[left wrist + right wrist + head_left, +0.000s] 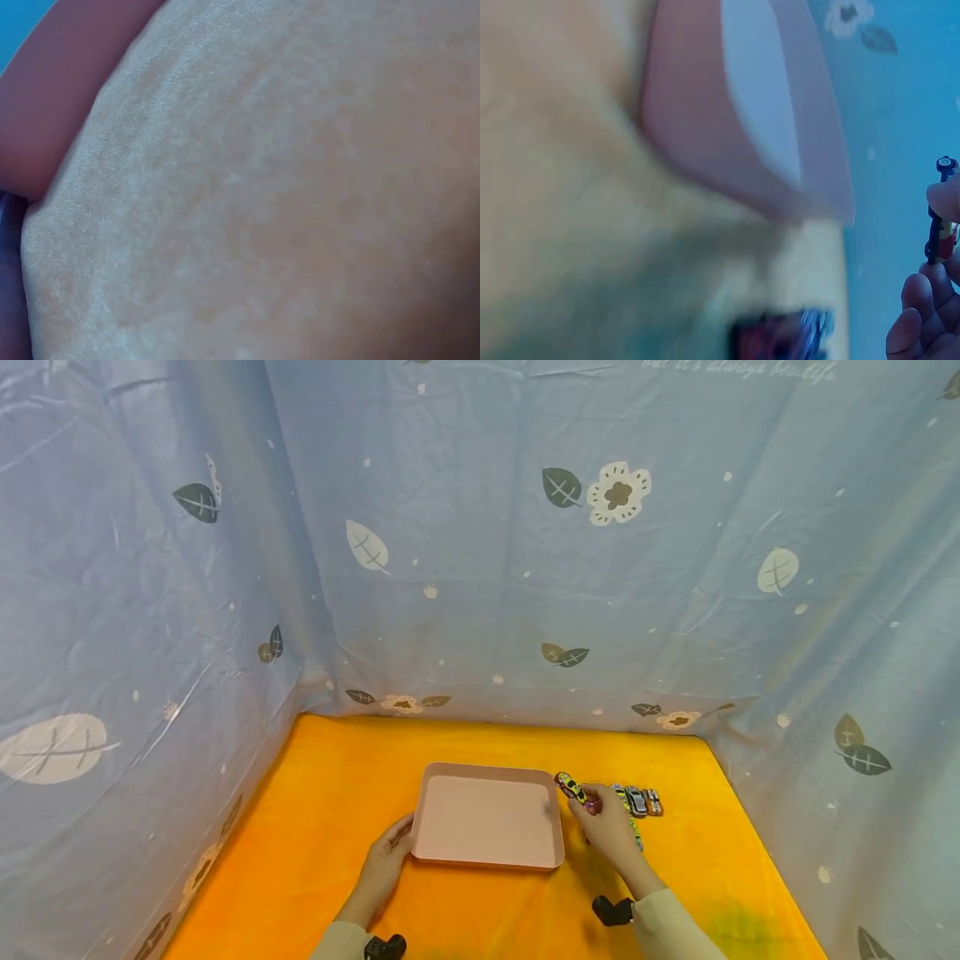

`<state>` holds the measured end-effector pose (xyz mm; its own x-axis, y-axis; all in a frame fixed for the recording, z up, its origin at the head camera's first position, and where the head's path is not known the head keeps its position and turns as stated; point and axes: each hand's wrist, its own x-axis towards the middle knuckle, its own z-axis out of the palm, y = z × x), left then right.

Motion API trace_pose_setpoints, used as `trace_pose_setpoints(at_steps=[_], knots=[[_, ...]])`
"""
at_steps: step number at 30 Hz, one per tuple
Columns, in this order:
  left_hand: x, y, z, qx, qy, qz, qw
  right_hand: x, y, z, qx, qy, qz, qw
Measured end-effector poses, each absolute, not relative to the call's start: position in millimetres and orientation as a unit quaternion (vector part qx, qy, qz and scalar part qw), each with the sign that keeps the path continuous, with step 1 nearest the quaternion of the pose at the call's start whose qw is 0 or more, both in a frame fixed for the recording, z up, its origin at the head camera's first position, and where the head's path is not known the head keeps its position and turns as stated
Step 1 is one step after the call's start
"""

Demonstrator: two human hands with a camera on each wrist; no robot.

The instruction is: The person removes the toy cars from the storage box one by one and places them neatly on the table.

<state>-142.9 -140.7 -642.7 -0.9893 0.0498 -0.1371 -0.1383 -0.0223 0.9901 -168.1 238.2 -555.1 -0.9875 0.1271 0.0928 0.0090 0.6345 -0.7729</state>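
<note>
A shallow pink tray [487,814] lies on the yellow-orange cloth. My left hand [386,852] grips its left edge; the left wrist view shows the tray's side wall [52,112] and a sliver of finger. Off the tray's upper right corner, my right hand [606,825] pinches a yellow-and-black toy car [572,787]. Something reddish shows by its fingers, and I cannot tell whether it belongs to the same car. In the right wrist view, the held toy car [941,214] sits between thumb and fingers. Parked just right of that hand is a silver-grey toy car [637,801].
More toy cars [654,802] stand beside the grey one, some partly hidden behind the right hand. A blurred dark red-and-blue toy [780,336] lies on the cloth in the right wrist view. Blue patterned curtains [480,568] enclose the cloth's back and sides.
</note>
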Motion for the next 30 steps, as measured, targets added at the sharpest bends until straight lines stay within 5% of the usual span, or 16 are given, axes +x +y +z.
trace_pose_setpoints(at_steps=[30], knots=[[-143, -139, -638, -0.045, 0.693, 0.717, 0.063, -122, 350, -598, -0.205, -0.879, 0.429, 0.021]])
